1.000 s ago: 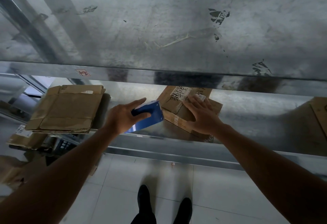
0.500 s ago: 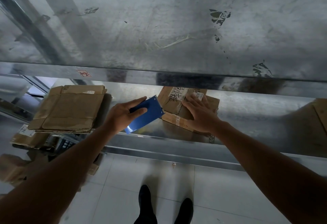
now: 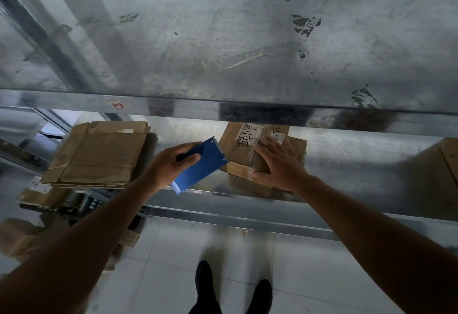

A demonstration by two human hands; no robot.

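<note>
Gripping blue toothed cutter [image 3: 202,167], left hand [image 3: 171,165] curled fingers and thumb round its near end. Toothed edge sat just beside cardboard box [image 3: 238,151] on metal shelf [image 3: 352,165]. Flat on box top lay right hand [image 3: 280,165], fingers spread, thumb against front edge. Risks: teeth close to right fingers, so slip could nick them. Box might skid on slick metal under push. Edge could tear label [image 3: 249,136].

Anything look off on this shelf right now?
The small box under the right hand sits skewed to the shelf edge. The flattened cardboard at left is creased and worn. The left hand grips a blue tool.
</note>
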